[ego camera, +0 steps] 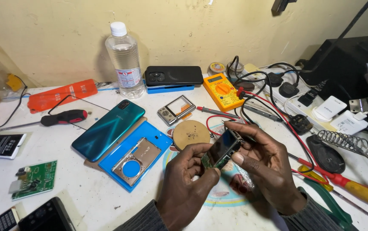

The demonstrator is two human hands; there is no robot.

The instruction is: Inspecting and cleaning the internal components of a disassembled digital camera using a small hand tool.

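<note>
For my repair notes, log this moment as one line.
left hand: holds small circuit module | right hand: grips same module | nearby: round wooden disc, teal phone

teal phone (108,129), orange multimeter (222,90), green circuit board (34,179)

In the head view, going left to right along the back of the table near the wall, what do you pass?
Orange flat case → clear plastic bottle → black phone → yellow multimeter → black plugs → white adapters.

Two hands (188,179) (265,164), one clear bottle (125,55), one yellow multimeter (222,90), one teal phone (109,129), one silver camera (176,109), two green circuit boards (35,179) (211,160), one black-handled screwdriver (62,117)
</note>
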